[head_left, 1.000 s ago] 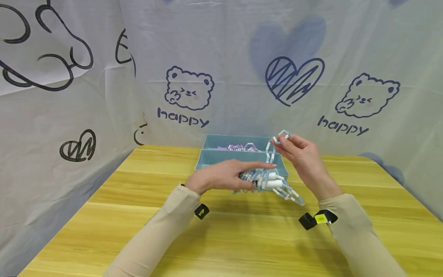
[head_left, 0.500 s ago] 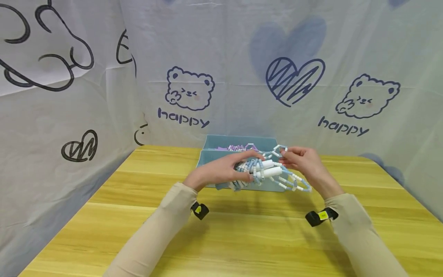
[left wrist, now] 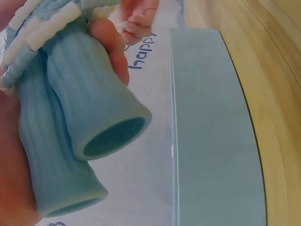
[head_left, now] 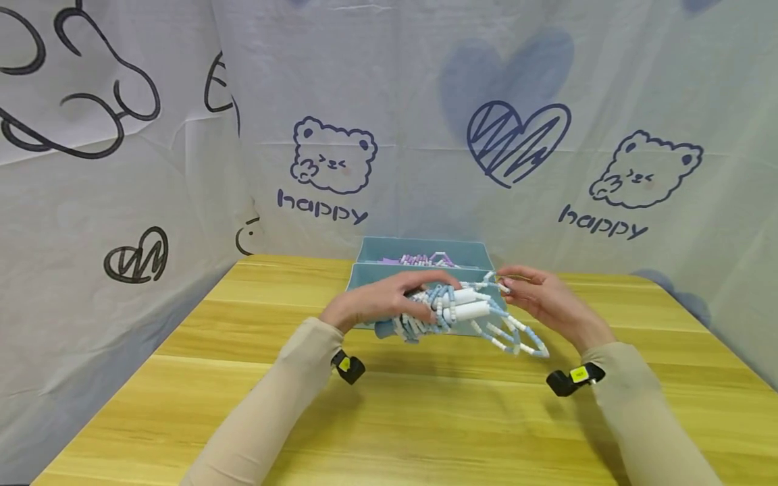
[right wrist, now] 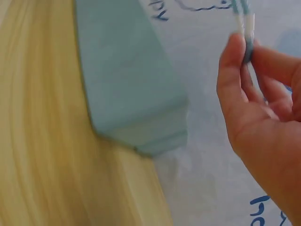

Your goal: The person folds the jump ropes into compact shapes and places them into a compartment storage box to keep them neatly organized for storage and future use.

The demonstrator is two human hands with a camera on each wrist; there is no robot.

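Note:
My left hand [head_left: 379,300] grips a bundled blue-and-white beaded jump rope [head_left: 513,337] above the table, its beads wound around the two handles. In the left wrist view, the light-blue flared handles [left wrist: 94,89] lie side by side with their hollow ends toward the camera. White tube parts [head_left: 471,310] of the handles point right in the head view, and loose bead loops hang beyond them. My right hand [head_left: 553,304] pinches a beaded length of the rope [right wrist: 248,49] between thumb and fingers. Part of the winding is hidden behind my left fingers.
A light-blue two-section bin [head_left: 425,246] stands behind the hands at the table's far side. In its back section lies a purple-and-white beaded rope [head_left: 416,259]. The wooden table [head_left: 425,418] meets a printed cloth backdrop [head_left: 425,135].
My right hand has come down and slightly right, bringing the pinched rope from above the handles to beside them. My left hand has shifted slightly left, and the handles' blue ends now show.

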